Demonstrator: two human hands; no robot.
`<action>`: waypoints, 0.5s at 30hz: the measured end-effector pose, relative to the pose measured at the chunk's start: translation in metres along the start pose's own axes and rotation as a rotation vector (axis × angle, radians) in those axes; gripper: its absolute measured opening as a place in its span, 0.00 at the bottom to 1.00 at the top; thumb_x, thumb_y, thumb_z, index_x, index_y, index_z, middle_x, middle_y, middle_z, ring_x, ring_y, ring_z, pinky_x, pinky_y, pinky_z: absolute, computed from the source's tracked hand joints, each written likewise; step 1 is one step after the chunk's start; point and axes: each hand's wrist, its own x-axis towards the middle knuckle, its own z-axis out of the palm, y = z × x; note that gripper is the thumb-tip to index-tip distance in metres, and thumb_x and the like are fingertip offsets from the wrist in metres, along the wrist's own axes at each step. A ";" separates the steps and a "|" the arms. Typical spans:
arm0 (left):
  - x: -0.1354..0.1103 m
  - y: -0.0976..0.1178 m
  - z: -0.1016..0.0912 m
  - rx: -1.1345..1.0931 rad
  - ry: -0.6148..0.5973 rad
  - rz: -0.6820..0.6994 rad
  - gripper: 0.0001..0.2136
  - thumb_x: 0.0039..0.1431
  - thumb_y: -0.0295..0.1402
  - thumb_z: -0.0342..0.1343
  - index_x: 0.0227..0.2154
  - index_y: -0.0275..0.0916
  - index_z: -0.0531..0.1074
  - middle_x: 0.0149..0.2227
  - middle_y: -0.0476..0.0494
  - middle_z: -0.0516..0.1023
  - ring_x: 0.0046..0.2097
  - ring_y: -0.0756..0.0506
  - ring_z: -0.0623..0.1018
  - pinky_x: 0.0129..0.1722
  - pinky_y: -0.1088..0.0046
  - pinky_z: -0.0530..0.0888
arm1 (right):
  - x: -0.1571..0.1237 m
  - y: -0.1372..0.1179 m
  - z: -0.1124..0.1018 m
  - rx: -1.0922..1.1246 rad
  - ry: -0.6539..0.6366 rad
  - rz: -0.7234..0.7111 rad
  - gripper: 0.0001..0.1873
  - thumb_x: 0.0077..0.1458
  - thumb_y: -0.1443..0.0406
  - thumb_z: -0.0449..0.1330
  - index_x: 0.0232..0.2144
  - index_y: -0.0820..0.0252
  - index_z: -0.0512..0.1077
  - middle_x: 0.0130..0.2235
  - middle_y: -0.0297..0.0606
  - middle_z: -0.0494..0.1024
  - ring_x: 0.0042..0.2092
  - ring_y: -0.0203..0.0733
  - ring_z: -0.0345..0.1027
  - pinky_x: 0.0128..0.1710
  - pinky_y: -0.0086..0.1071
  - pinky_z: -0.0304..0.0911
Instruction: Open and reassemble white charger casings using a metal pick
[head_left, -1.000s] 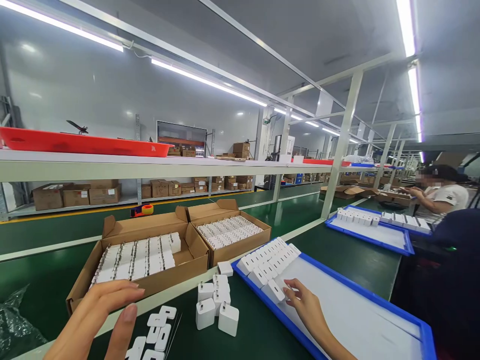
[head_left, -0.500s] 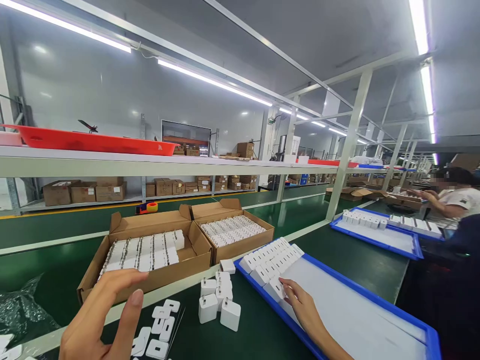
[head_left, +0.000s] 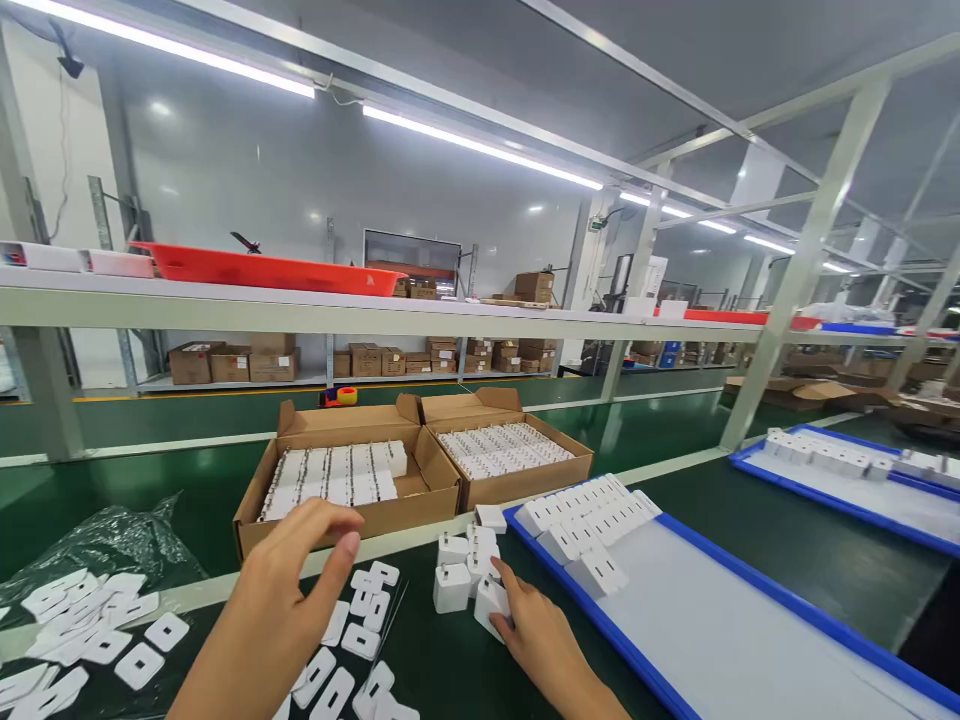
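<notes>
Fingers of the right hand [head_left: 544, 640] grip a white charger [head_left: 491, 605]; left hand [head_left: 281, 610] hovers loosely spread; no legible writing.

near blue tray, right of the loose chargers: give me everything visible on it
The tray is shallow and rectangular, with a raised blue rim and a pale grey-white floor; it looks like plastic. It lies flat on the green belt, running from the middle to the lower right, where the picture cuts it off. White chargers stand in tight rows at its far left end; the rest of the floor is bare. The right hand is just outside its left rim, on a loose charger, apparently not touching the tray.
</notes>
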 end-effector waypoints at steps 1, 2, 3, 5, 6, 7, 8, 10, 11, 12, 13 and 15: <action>0.001 -0.002 -0.002 0.016 -0.068 0.002 0.15 0.64 0.45 0.45 0.38 0.44 0.74 0.40 0.45 0.78 0.42 0.43 0.79 0.26 0.78 0.75 | 0.001 -0.004 0.003 0.011 -0.004 -0.012 0.26 0.49 0.65 0.57 0.53 0.63 0.68 0.43 0.52 0.76 0.40 0.57 0.72 0.42 0.46 0.65; 0.002 -0.005 -0.004 0.038 -0.136 0.008 0.14 0.63 0.44 0.46 0.39 0.44 0.74 0.41 0.44 0.78 0.43 0.42 0.79 0.27 0.76 0.77 | 0.001 -0.009 0.006 0.070 -0.023 -0.021 0.23 0.51 0.63 0.56 0.51 0.63 0.69 0.40 0.49 0.77 0.37 0.53 0.73 0.40 0.43 0.66; 0.002 -0.008 -0.005 0.061 -0.213 0.011 0.13 0.62 0.43 0.49 0.41 0.44 0.74 0.44 0.43 0.78 0.45 0.40 0.79 0.30 0.73 0.78 | -0.001 -0.015 0.007 0.204 -0.057 -0.020 0.21 0.53 0.59 0.55 0.49 0.62 0.69 0.38 0.46 0.77 0.34 0.49 0.72 0.37 0.40 0.67; 0.001 -0.009 -0.004 0.075 -0.399 -0.003 0.21 0.53 0.40 0.59 0.51 0.45 0.70 0.53 0.39 0.74 0.52 0.37 0.76 0.40 0.64 0.79 | -0.009 -0.036 0.011 0.675 -0.177 0.039 0.21 0.55 0.52 0.56 0.42 0.62 0.70 0.32 0.40 0.75 0.28 0.40 0.70 0.32 0.33 0.67; -0.001 -0.008 0.000 0.057 -0.495 -0.026 0.31 0.47 0.38 0.64 0.56 0.45 0.65 0.58 0.37 0.69 0.55 0.35 0.73 0.46 0.60 0.77 | -0.014 -0.050 0.012 0.957 -0.261 0.092 0.22 0.53 0.49 0.58 0.39 0.62 0.70 0.30 0.38 0.75 0.26 0.37 0.68 0.29 0.30 0.66; -0.002 -0.005 0.005 0.013 -0.571 -0.055 0.40 0.40 0.35 0.68 0.60 0.44 0.60 0.61 0.35 0.65 0.58 0.34 0.70 0.51 0.57 0.74 | -0.018 -0.066 0.014 1.217 -0.355 0.149 0.23 0.51 0.47 0.61 0.35 0.62 0.70 0.29 0.37 0.74 0.23 0.33 0.65 0.26 0.27 0.64; -0.004 -0.001 0.013 -0.053 -0.616 -0.087 0.46 0.36 0.32 0.69 0.61 0.43 0.57 0.62 0.34 0.62 0.59 0.34 0.69 0.54 0.56 0.71 | -0.021 -0.081 0.016 1.410 -0.461 0.205 0.24 0.48 0.46 0.63 0.32 0.63 0.70 0.26 0.35 0.73 0.20 0.30 0.62 0.23 0.25 0.62; -0.006 0.007 0.032 -0.228 -0.567 -0.121 0.39 0.39 0.27 0.66 0.58 0.44 0.60 0.57 0.38 0.70 0.53 0.38 0.75 0.50 0.62 0.74 | -0.024 -0.107 0.019 1.551 -0.644 0.256 0.26 0.47 0.44 0.62 0.31 0.62 0.70 0.21 0.31 0.70 0.15 0.26 0.54 0.18 0.22 0.55; -0.007 0.009 0.040 -0.305 -0.495 -0.131 0.31 0.43 0.27 0.61 0.54 0.44 0.63 0.49 0.41 0.75 0.46 0.41 0.78 0.44 0.66 0.77 | -0.023 -0.115 0.021 1.545 -0.689 0.241 0.28 0.48 0.42 0.60 0.33 0.62 0.70 0.20 0.30 0.69 0.14 0.26 0.52 0.17 0.22 0.53; -0.007 0.011 0.048 -0.356 -0.419 -0.127 0.23 0.46 0.26 0.58 0.48 0.44 0.65 0.41 0.45 0.77 0.39 0.44 0.79 0.37 0.71 0.77 | -0.020 -0.118 0.025 1.493 -0.685 0.193 0.29 0.50 0.41 0.57 0.35 0.62 0.70 0.19 0.30 0.69 0.15 0.27 0.53 0.17 0.22 0.53; -0.007 0.012 0.053 -0.389 -0.347 -0.115 0.17 0.47 0.26 0.55 0.42 0.43 0.65 0.35 0.48 0.76 0.33 0.47 0.77 0.31 0.74 0.76 | -0.018 -0.116 0.029 1.384 -0.628 0.112 0.31 0.52 0.39 0.54 0.36 0.62 0.71 0.20 0.32 0.70 0.16 0.28 0.55 0.18 0.22 0.54; -0.006 0.010 0.057 -0.401 -0.208 -0.046 0.12 0.48 0.26 0.53 0.37 0.42 0.63 0.31 0.50 0.73 0.29 0.48 0.74 0.27 0.76 0.72 | -0.013 -0.102 0.042 1.012 -0.431 -0.115 0.31 0.52 0.39 0.53 0.33 0.61 0.72 0.23 0.36 0.73 0.21 0.33 0.62 0.22 0.24 0.57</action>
